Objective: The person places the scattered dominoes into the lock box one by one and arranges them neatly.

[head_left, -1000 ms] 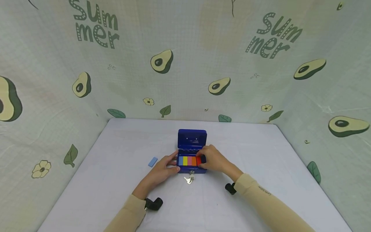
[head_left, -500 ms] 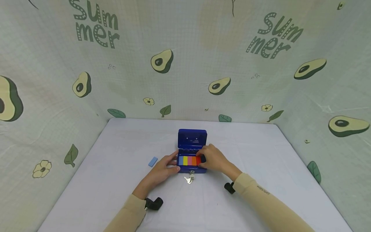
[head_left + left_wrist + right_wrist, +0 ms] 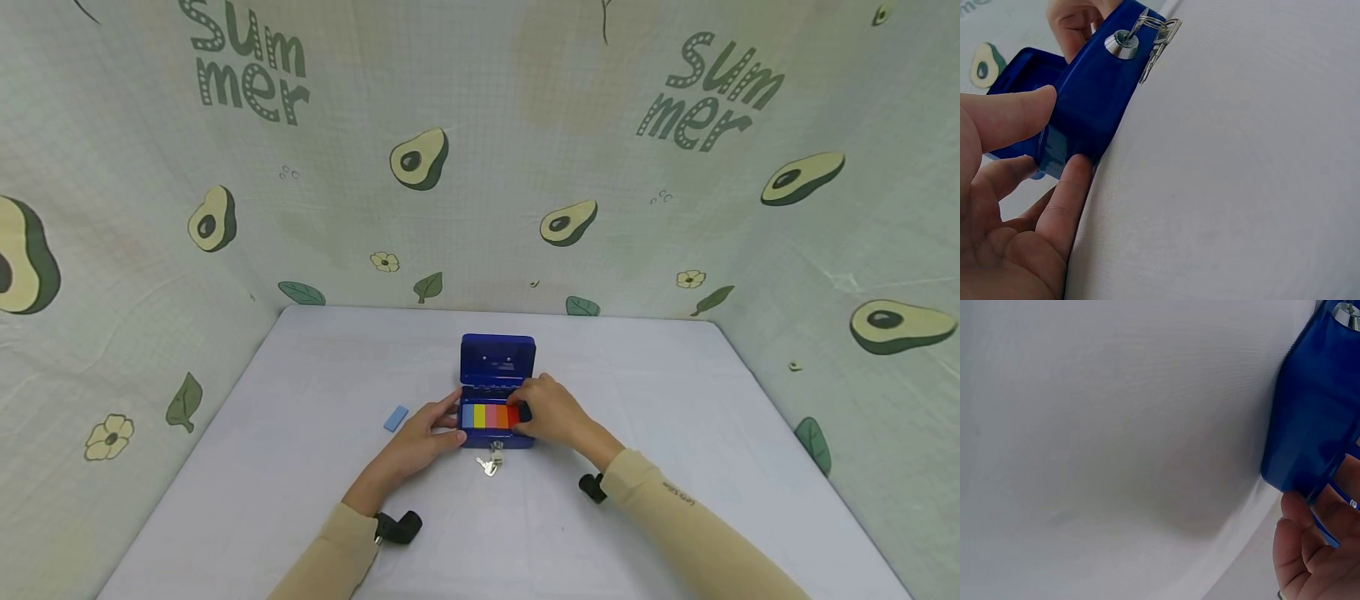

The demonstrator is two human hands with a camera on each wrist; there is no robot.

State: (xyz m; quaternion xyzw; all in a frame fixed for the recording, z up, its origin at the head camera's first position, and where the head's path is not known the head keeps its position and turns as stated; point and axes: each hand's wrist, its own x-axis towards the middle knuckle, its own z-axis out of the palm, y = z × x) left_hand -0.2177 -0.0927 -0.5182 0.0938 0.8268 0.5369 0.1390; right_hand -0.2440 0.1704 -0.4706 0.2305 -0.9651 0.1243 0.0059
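A dark blue metal cash box (image 3: 480, 439) stands on the table with its lid (image 3: 497, 358) raised. Inside lies a row of coloured blocks: blue, yellow (image 3: 479, 416), pink and orange, with a red block (image 3: 513, 416) at the right end. My right hand (image 3: 551, 410) reaches over the box's right side and pinches the red block between thumb and fingers. Against the left side rests my left hand (image 3: 420, 433), its fingers extended; in the left wrist view the thumb (image 3: 1022, 115) touches the upper edge. The right wrist view hides the red block.
A loose light-blue block (image 3: 395, 418) lies on the table left of the box. Keys (image 3: 487, 467) hang from the lock (image 3: 1121, 44) on the box's front. A white cloth covers the table (image 3: 615, 367), and printed fabric stands behind and at both sides.
My right wrist and sleeve have shifted very slightly to the left. The fingers stay at the red block, and my left hand and the box have not visibly moved.
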